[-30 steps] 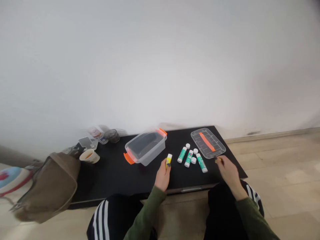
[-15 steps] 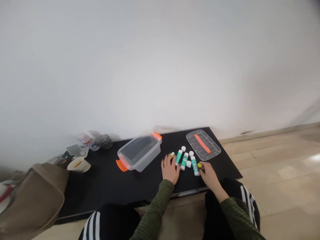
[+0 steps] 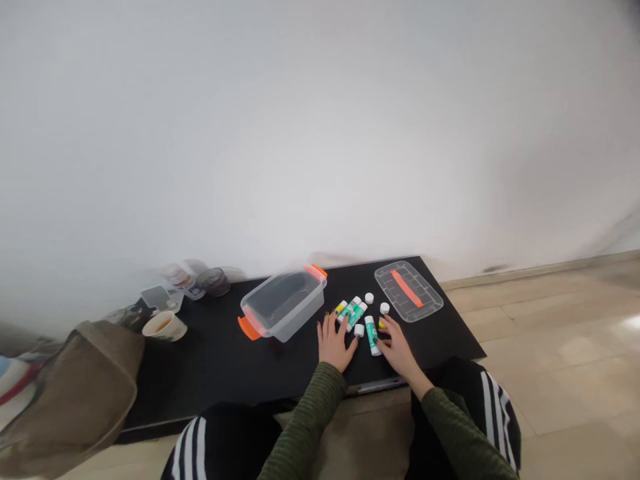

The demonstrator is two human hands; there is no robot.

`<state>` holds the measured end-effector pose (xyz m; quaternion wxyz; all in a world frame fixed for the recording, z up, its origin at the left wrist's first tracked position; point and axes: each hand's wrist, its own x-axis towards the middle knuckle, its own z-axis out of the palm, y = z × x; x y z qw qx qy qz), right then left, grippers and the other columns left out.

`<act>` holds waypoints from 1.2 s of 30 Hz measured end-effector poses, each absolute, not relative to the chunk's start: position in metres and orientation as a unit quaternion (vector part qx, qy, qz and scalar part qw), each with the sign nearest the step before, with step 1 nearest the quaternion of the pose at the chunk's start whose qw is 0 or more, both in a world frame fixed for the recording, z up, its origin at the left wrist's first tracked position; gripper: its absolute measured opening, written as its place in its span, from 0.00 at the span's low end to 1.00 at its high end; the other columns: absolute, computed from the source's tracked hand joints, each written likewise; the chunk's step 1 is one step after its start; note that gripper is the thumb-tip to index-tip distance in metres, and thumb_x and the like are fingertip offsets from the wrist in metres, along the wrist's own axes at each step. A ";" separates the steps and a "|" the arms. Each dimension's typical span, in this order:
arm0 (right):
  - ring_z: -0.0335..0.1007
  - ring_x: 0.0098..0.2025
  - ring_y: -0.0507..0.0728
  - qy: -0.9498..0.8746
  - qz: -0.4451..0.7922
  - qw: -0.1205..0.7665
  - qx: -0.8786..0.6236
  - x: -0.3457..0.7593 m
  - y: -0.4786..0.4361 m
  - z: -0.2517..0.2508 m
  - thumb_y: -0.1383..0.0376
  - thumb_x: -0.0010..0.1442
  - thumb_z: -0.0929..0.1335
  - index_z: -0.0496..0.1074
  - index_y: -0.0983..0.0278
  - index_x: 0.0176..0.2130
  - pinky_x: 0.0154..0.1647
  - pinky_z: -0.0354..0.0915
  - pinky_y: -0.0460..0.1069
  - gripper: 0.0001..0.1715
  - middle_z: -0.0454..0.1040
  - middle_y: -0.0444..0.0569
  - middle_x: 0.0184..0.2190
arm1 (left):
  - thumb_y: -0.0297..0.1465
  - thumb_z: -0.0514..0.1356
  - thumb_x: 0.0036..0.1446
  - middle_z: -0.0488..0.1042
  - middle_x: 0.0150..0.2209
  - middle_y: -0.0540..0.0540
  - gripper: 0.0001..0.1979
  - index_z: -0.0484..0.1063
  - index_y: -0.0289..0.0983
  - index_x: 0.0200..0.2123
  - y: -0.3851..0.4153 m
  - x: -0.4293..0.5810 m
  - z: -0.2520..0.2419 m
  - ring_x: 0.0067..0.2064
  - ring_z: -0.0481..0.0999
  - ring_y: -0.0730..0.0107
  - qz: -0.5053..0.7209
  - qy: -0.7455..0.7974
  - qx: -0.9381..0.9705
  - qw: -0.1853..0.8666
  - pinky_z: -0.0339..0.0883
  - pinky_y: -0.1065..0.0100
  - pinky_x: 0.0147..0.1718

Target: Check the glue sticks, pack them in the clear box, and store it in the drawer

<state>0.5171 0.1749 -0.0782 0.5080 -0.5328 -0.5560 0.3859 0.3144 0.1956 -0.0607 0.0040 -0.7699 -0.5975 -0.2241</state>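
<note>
Left hand rests on the tabletop with its grip open and empty, fingers spread, the fingertips just short of two green-and-white glue sticks lying slanted side by side and a yellow-labelled glue stick. Right hand curves low just beside a third green-and-white glue stick and a yellow cap; whether its grip has hold of anything cannot be told. White caps lie scattered around them. Farther out stand a transparent plastic box with orange clips to the left and its transparent lid with an orange strip to the right, then a paper cup and a brown bag
</note>
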 end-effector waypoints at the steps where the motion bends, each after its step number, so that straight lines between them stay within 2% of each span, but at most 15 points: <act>1: 0.70 0.52 0.59 -0.548 0.374 0.515 -0.542 0.519 0.176 -0.078 0.63 0.53 0.68 0.66 0.60 0.58 0.43 0.74 0.54 0.32 0.54 0.58 0.65 | 0.40 0.59 0.58 0.57 0.66 0.37 0.29 0.64 0.42 0.62 0.195 0.311 -0.061 0.68 0.52 0.45 -0.225 -0.591 -0.774 0.011 0.46 0.42 0.64; 4: 0.72 0.49 0.59 -0.532 0.338 0.524 -0.572 0.529 0.178 -0.079 0.63 0.54 0.67 0.68 0.60 0.54 0.42 0.75 0.54 0.27 0.60 0.57 0.62 | 0.36 0.59 0.58 0.59 0.65 0.37 0.28 0.64 0.39 0.61 0.188 0.302 -0.051 0.67 0.54 0.47 -0.238 -0.561 -0.792 0.036 0.50 0.44 0.63; 8: 0.75 0.46 0.60 -0.510 0.306 0.522 -0.612 0.546 0.174 -0.080 0.63 0.54 0.66 0.70 0.62 0.50 0.42 0.74 0.55 0.22 0.70 0.56 0.51 | 0.30 0.57 0.60 0.64 0.63 0.38 0.23 0.67 0.38 0.59 0.177 0.280 -0.016 0.66 0.57 0.51 -0.308 -0.551 -0.767 0.115 0.45 0.46 0.65; 11: 0.76 0.44 0.60 -0.493 0.299 0.515 -0.634 0.554 0.169 -0.082 0.63 0.53 0.66 0.72 0.63 0.46 0.42 0.74 0.56 0.20 0.74 0.54 0.44 | 0.31 0.57 0.60 0.64 0.62 0.38 0.21 0.70 0.39 0.56 0.177 0.251 0.012 0.66 0.57 0.48 -0.354 -0.617 -0.677 0.190 0.39 0.41 0.65; 14: 0.76 0.42 0.60 -0.492 0.303 0.511 -0.636 0.556 0.166 -0.084 0.62 0.52 0.66 0.72 0.63 0.45 0.42 0.73 0.55 0.19 0.74 0.54 0.44 | 0.34 0.58 0.60 0.67 0.61 0.38 0.18 0.73 0.39 0.53 0.188 0.223 0.023 0.65 0.58 0.43 -0.343 -0.675 -0.621 0.204 0.34 0.34 0.63; 17: 0.76 0.42 0.60 -0.493 0.312 0.510 -0.632 0.555 0.165 -0.083 0.61 0.52 0.67 0.72 0.63 0.45 0.40 0.73 0.55 0.19 0.74 0.54 0.44 | 0.33 0.58 0.60 0.77 0.48 0.40 0.13 0.76 0.39 0.46 0.202 0.208 0.017 0.56 0.68 0.45 -0.320 -0.673 -0.646 0.164 0.39 0.32 0.61; 20: 0.75 0.43 0.61 -0.499 0.310 0.507 -0.631 0.551 0.163 -0.081 0.60 0.53 0.66 0.72 0.62 0.45 0.40 0.73 0.55 0.19 0.73 0.54 0.45 | 0.32 0.57 0.61 0.79 0.43 0.41 0.12 0.76 0.39 0.45 0.217 0.210 0.009 0.51 0.71 0.49 -0.317 -0.653 -0.675 0.137 0.46 0.36 0.60; 29: 0.73 0.46 0.60 -0.543 0.297 0.491 -0.613 0.550 0.156 -0.080 0.61 0.55 0.66 0.72 0.62 0.47 0.37 0.73 0.53 0.19 0.71 0.55 0.47 | 0.34 0.58 0.60 0.73 0.53 0.40 0.13 0.76 0.40 0.46 0.271 0.236 0.015 0.56 0.66 0.48 -0.325 -0.587 -0.734 0.109 0.53 0.40 0.59; 36: 0.72 0.47 0.61 -0.556 0.284 0.484 -0.614 0.553 0.156 -0.077 0.62 0.56 0.65 0.70 0.61 0.48 0.37 0.74 0.53 0.19 0.69 0.55 0.48 | 0.33 0.56 0.62 0.71 0.56 0.40 0.15 0.74 0.41 0.51 0.257 0.247 0.014 0.56 0.68 0.51 -0.310 -0.576 -0.747 0.116 0.61 0.50 0.56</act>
